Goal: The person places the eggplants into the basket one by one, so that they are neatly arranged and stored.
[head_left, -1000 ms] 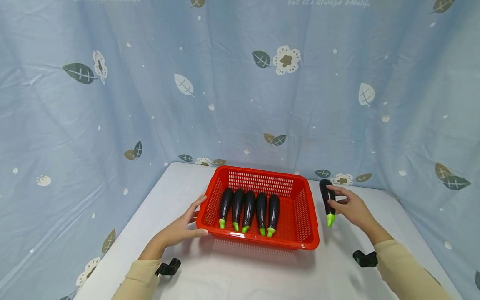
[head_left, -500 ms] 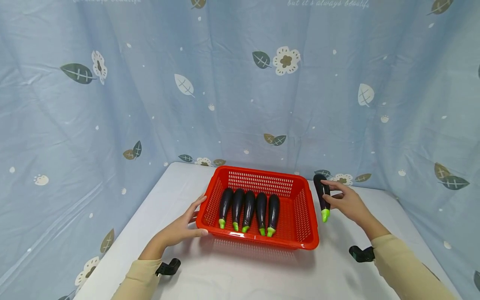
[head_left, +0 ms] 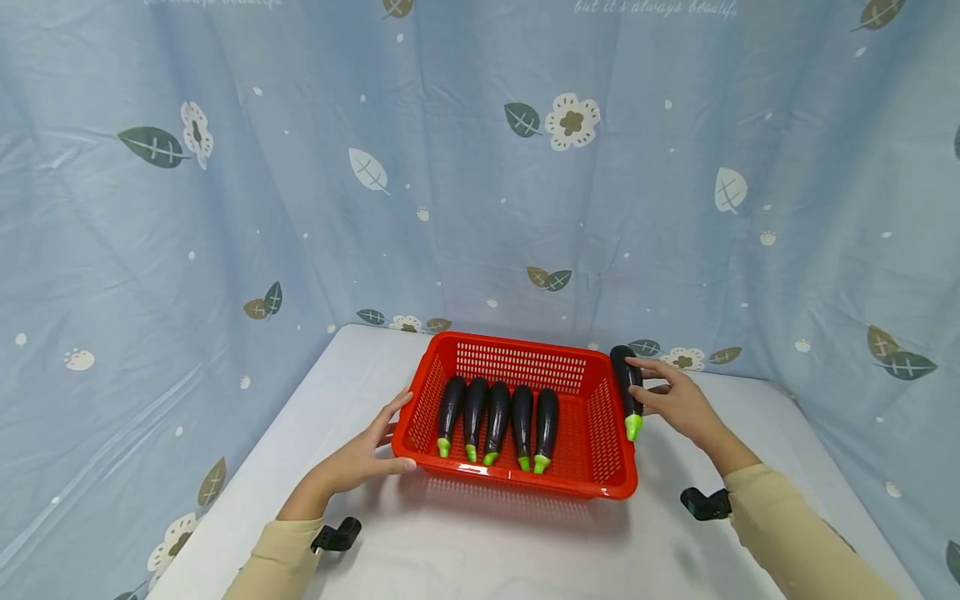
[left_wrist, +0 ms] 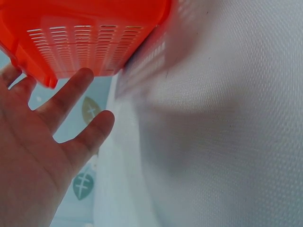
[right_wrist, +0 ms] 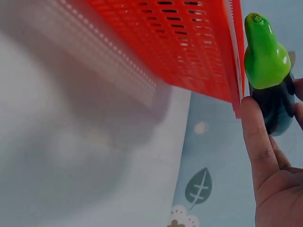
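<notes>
A dark eggplant (head_left: 626, 379) with a green stem end is pinched between the thumb and fingers of my right hand (head_left: 678, 404), held up at the right rim of a red plastic basket (head_left: 517, 482). The right wrist view shows the same eggplant (right_wrist: 267, 61) beside the basket's outer wall (right_wrist: 189, 52). Several more eggplants (head_left: 497, 423) lie side by side in the basket's left and middle part, stems toward me. At the basket's left end rests my left hand (head_left: 360, 458), fingers spread along the rim. Its fingers (left_wrist: 71, 94) look straight in the left wrist view.
The basket stands on a white-covered table (head_left: 525, 558). A blue patterned curtain (head_left: 465, 208) hangs behind and at both sides. Inside the basket, bare red floor (head_left: 577, 437) shows to the right of the eggplants. Each wrist carries a black camera mount (head_left: 337, 534).
My right hand has carried the eggplant leftward and slightly up, from beside the basket to its right rim. The left hand, the basket and the eggplants inside have stayed in place.
</notes>
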`<state>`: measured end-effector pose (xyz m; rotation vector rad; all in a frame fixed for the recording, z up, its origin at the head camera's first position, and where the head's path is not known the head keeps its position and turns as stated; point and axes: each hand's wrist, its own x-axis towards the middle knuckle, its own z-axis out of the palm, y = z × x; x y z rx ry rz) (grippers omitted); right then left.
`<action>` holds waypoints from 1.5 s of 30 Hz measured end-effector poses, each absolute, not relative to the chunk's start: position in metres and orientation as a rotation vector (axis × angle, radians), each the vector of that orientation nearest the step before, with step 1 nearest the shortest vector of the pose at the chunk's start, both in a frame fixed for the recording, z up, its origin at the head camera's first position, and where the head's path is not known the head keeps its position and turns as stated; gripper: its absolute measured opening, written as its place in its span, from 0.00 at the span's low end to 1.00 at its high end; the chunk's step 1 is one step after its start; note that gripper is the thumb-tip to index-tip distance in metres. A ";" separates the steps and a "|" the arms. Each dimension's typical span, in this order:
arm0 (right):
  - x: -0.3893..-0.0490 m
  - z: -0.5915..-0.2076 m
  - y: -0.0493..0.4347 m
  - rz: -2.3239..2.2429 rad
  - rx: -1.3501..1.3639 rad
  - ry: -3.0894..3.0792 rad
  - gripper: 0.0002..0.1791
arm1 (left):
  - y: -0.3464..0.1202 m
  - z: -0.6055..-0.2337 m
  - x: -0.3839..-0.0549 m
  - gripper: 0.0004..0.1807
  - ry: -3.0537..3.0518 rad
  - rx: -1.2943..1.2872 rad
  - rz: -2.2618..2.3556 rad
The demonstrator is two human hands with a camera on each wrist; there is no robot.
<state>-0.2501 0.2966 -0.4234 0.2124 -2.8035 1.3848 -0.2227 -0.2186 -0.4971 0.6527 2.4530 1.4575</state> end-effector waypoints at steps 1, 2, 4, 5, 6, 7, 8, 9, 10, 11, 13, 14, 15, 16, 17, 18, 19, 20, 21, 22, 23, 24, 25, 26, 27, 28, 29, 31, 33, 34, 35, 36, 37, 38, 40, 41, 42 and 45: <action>-0.250 -0.424 0.295 1.387 0.214 -2.803 0.32 | -0.219 -0.497 -0.222 0.57 2.452 0.659 1.459; -0.251 -0.424 0.294 1.387 0.216 -2.802 0.32 | -0.219 -0.497 -0.222 0.57 2.451 0.665 1.459; -0.251 -0.425 0.291 1.386 0.221 -2.800 0.32 | -0.219 -0.497 -0.222 0.57 2.452 0.676 1.462; -0.252 -0.425 0.290 1.389 0.227 -2.797 0.32 | -0.219 -0.497 -0.222 0.57 2.453 0.679 1.462; -0.252 -0.425 0.289 1.396 0.235 -2.793 0.32 | -0.219 -0.497 -0.222 0.57 2.454 0.681 1.462; -0.253 -0.426 0.288 1.401 0.233 -2.791 0.31 | -0.219 -0.497 -0.222 0.57 2.456 0.681 1.461; -0.253 -0.426 0.287 1.408 0.236 -2.788 0.31 | -0.219 -0.497 -0.222 0.57 2.458 0.679 1.459; -0.254 -0.427 0.286 1.415 0.237 -2.786 0.31 | -0.219 -0.498 -0.223 0.57 2.461 0.677 1.458; -0.254 -0.428 0.285 1.418 0.239 -2.787 0.31 | -0.219 -0.498 -0.223 0.57 2.464 0.673 1.455; -0.255 -0.428 0.283 1.418 0.242 -2.790 0.31 | -0.219 -0.498 -0.223 0.57 2.464 0.670 1.455; -0.257 -0.429 0.280 1.412 0.238 -2.799 0.31 | -0.219 -0.498 -0.223 0.57 2.463 0.664 1.454; -0.258 -0.428 0.278 1.409 0.234 -2.803 0.31 | -0.219 -0.498 -0.223 0.57 2.463 0.661 1.452; -0.258 -0.428 0.275 1.404 0.231 -2.807 0.32 | -0.219 -0.497 -0.223 0.57 2.462 0.660 1.453; -0.259 -0.427 0.273 1.397 0.230 -2.814 0.32 | -0.219 -0.497 -0.223 0.57 2.460 0.659 1.454; -0.260 -0.426 0.271 1.393 0.230 -2.818 0.32 | -0.219 -0.497 -0.223 0.57 2.457 0.658 1.457; -0.261 -0.425 0.269 1.391 0.231 -2.821 0.32 | -0.219 -0.497 -0.223 0.57 2.456 0.656 1.458; -0.262 -0.423 0.266 1.390 0.226 -2.822 0.31 | -0.219 -0.497 -0.223 0.57 2.454 0.655 1.459; -0.262 -0.422 0.264 1.392 0.228 -2.822 0.31 | -0.219 -0.497 -0.223 0.57 2.453 0.656 1.460; -0.263 -0.420 0.262 1.397 0.229 -2.823 0.31 | -0.218 -0.497 -0.223 0.57 2.454 0.655 1.458; -0.263 -0.419 0.260 1.402 0.232 -2.825 0.31 | -0.218 -0.497 -0.223 0.57 2.453 0.651 1.458; -0.264 -0.418 0.258 1.403 0.232 -2.827 0.31 | -0.218 -0.496 -0.222 0.57 2.453 0.643 1.455; -0.264 -0.418 0.256 1.404 0.228 -2.833 0.31 | -0.218 -0.496 -0.222 0.57 2.454 0.636 1.451; -0.264 -0.418 0.254 1.407 0.220 -2.836 0.31 | -0.218 -0.496 -0.222 0.57 2.454 0.637 1.449; -0.265 -0.418 0.253 1.409 0.217 -2.841 0.31 | -0.218 -0.496 -0.222 0.57 2.454 0.634 1.446; -0.265 -0.418 0.252 1.408 0.214 -2.846 0.31 | -0.218 -0.496 -0.222 0.57 2.454 0.629 1.444; -0.265 -0.418 0.251 1.400 0.210 -2.854 0.31 | -0.218 -0.495 -0.222 0.57 2.452 0.627 1.445; -0.266 -0.418 0.249 1.398 0.208 -2.858 0.31 | -0.218 -0.495 -0.222 0.57 2.452 0.627 1.445; -0.267 -0.418 0.246 1.398 0.206 -2.862 0.31 | -0.219 -0.495 -0.222 0.57 2.450 0.630 1.449; -0.269 -0.417 0.242 1.398 0.203 -2.865 0.31 | -0.219 -0.495 -0.222 0.57 2.449 0.624 1.449; -0.270 -0.417 0.240 1.397 0.198 -2.867 0.30 | -0.219 -0.495 -0.222 0.57 2.450 0.624 1.449; -0.271 -0.417 0.238 1.397 0.197 -2.869 0.30 | -0.219 -0.495 -0.222 0.57 2.449 0.622 1.450; -0.272 -0.417 0.235 1.401 0.195 -2.870 0.30 | -0.219 -0.495 -0.222 0.57 2.447 0.621 1.450; -0.273 -0.417 0.233 1.402 0.195 -2.873 0.30 | -0.219 -0.494 -0.223 0.57 2.446 0.621 1.450; -0.274 -0.417 0.231 1.408 0.195 -2.874 0.29 | -0.219 -0.494 -0.223 0.57 2.445 0.620 1.450; -0.275 -0.418 0.227 1.409 0.198 -2.880 0.29 | -0.219 -0.495 -0.223 0.57 2.443 0.620 1.451; -0.276 -0.419 0.225 1.409 0.202 -2.882 0.28 | -0.219 -0.495 -0.223 0.57 2.441 0.619 1.452; -0.277 -0.420 0.223 1.406 0.202 -2.886 0.28 | -0.219 -0.495 -0.223 0.57 2.441 0.619 1.451; -0.279 -0.422 0.218 1.370 0.191 -2.912 0.27 | -0.219 -0.495 -0.223 0.57 2.445 0.621 1.445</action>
